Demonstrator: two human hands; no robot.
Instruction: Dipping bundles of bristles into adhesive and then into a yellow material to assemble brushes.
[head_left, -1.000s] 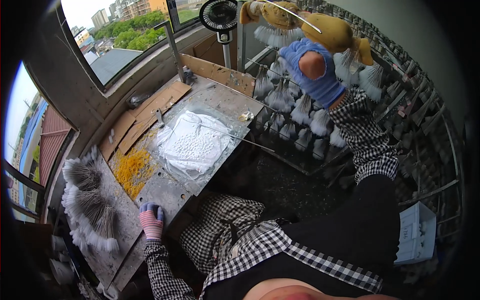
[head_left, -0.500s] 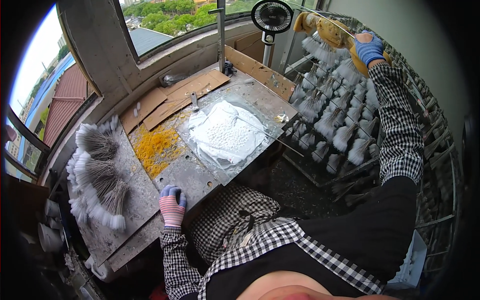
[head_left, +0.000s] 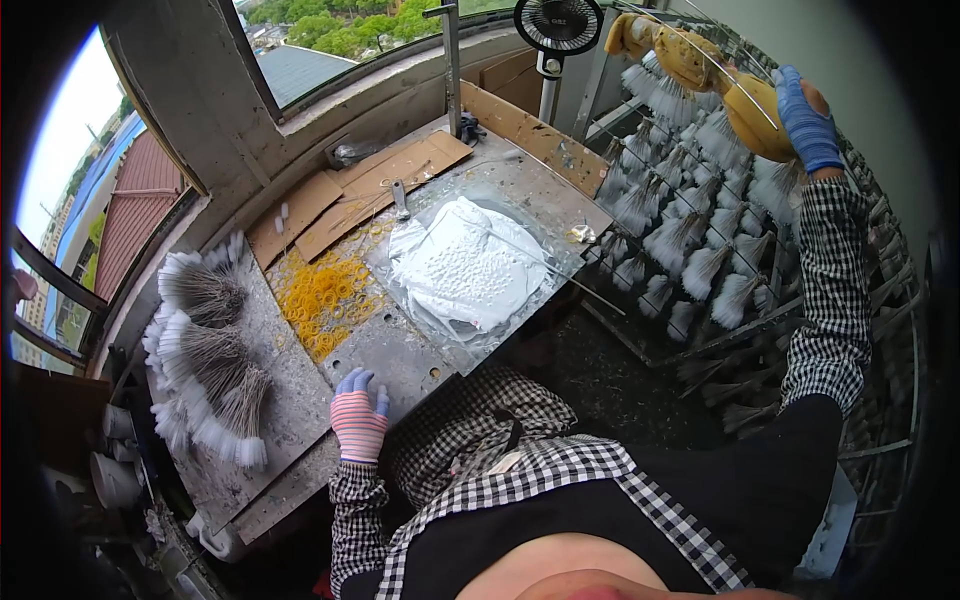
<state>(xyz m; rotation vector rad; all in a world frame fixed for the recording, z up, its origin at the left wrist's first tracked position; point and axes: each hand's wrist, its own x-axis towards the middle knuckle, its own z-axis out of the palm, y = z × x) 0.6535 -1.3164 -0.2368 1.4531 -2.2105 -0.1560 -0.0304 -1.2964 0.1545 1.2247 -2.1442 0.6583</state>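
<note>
The table (head_left: 295, 420) is worn and grey, speckled and scuffed; a tangle of thin yellow rings (head_left: 325, 300) lies on it, beside flat brown cardboard (head_left: 390, 180) with creased edges; a glass sheet (head_left: 490, 340) carries a thick, uneven slab of white paste (head_left: 465, 262), pocked with small dents over its middle; a slim stick (head_left: 600, 297) crosses the paste and juts past the table's edge; along the left side, fan-shaped tufts (head_left: 220, 370) lie packed together, wiry grey stalks inward and frosty white bristles outward.

At the lower left, pale rounded tubs (head_left: 115, 480) and a white handled jug (head_left: 215, 540) sit below the table, their contents too dim to make out; at the lower right, a pale blue bin (head_left: 832, 530) shows in part; a metal rack (head_left: 735, 332) holds rows of white bristle bundles (head_left: 700, 265), splayed ends downward.

Along the rack's upper edge lies a lumpy yellow padded roll (head_left: 745, 120), pinched into bulges and stained, a thin metal rod (head_left: 735, 86) across it; the right hand (head_left: 808, 120), gloved in blue knit, is at its near end; whether its grip is clenched I cannot tell; the left hand (head_left: 360, 415), gloved in pink-and-white stripes with blue fingertips, rests at the table's near edge, its grip released.
</note>
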